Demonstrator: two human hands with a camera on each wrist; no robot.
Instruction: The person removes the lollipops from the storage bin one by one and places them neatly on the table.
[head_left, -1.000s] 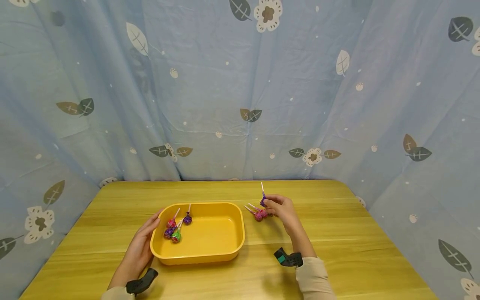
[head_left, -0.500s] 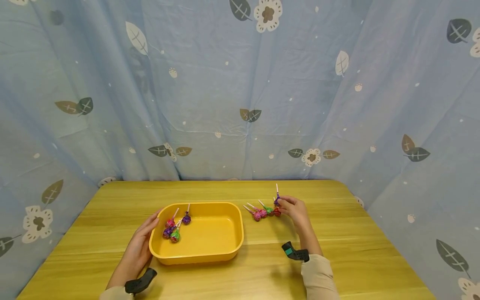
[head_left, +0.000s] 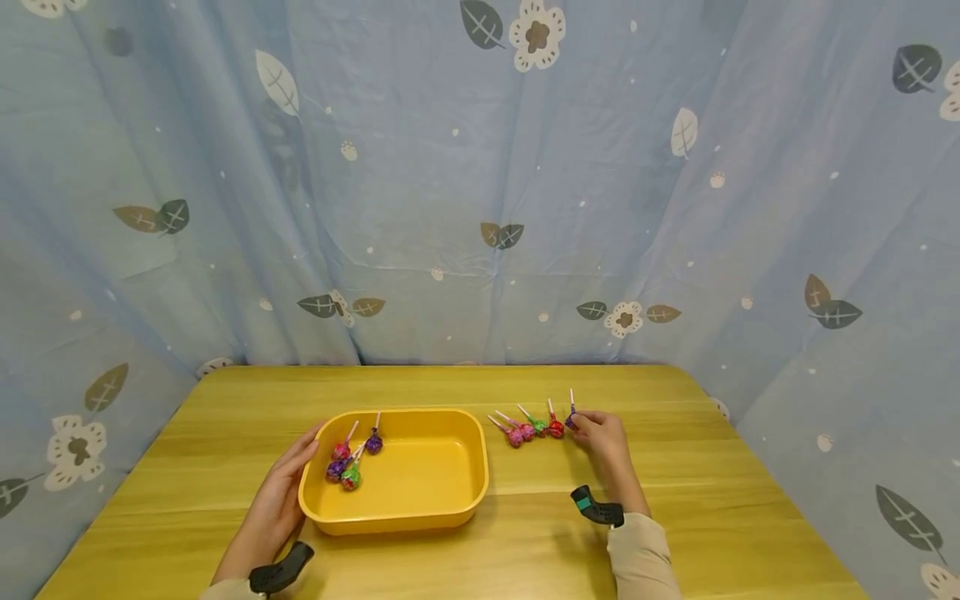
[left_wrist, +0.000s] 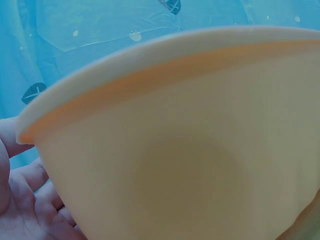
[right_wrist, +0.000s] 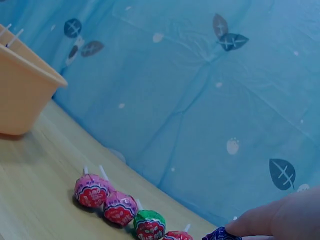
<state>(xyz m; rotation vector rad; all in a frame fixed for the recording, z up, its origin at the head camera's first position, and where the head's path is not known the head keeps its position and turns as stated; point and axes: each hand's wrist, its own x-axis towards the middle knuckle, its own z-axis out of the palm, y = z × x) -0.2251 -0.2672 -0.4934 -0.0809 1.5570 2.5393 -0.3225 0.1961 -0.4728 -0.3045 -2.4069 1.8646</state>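
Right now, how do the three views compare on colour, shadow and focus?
Head: warm-toned table, soft shadow below the right hand. Left wrist: curtain strongly blue, yellow tray washed to pale tan, its near wall soft with a vague darker patch. Right wrist: similar blue cast; pink lollipops reasonably crisp, wrapper lettering too small to read.

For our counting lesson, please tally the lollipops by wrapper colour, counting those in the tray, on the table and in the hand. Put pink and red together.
Pink or red lollipops: 4 (1 in the yellow tray, 3 on the table)
Green lollipops: 2 (1 in the tray, 1 on the table)
Purple lollipops: 3 (2 in the tray, 1 in the right hand)
Total: 9
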